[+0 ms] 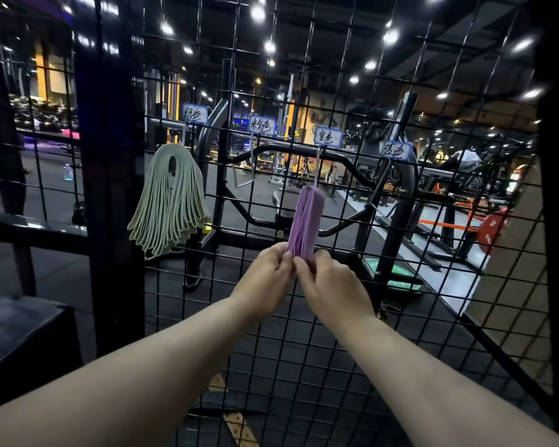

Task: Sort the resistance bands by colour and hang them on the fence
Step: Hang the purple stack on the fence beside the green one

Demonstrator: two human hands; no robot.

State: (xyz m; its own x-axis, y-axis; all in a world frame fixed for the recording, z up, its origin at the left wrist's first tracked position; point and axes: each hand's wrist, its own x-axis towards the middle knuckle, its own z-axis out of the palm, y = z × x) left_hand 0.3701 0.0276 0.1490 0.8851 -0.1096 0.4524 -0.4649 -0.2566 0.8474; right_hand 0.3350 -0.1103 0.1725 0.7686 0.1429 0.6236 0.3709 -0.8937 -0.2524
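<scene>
The black wire fence (pixel 400 350) fills the view; the gym machines behind it are blurred. Green resistance bands (pixel 168 201) hang fanned at nine o'clock from the purple resistance bands (pixel 305 221) at centre. At six o'clock the left hand (pixel 271 272) and right hand (pixel 329 282) pinch the purple bands' lower ends and hide them. Small tags (pixel 327 136) read 绿色, 粉色, 紫色, 蓝色.

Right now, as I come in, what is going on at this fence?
A person stands at a black wire fence. The left hand and the right hand both pinch the lower end of the purple bands, a bundle that hangs on the third hook from the left. The green bands hang on the first hook. The second hook and the fourth hook carry nothing.
</scene>
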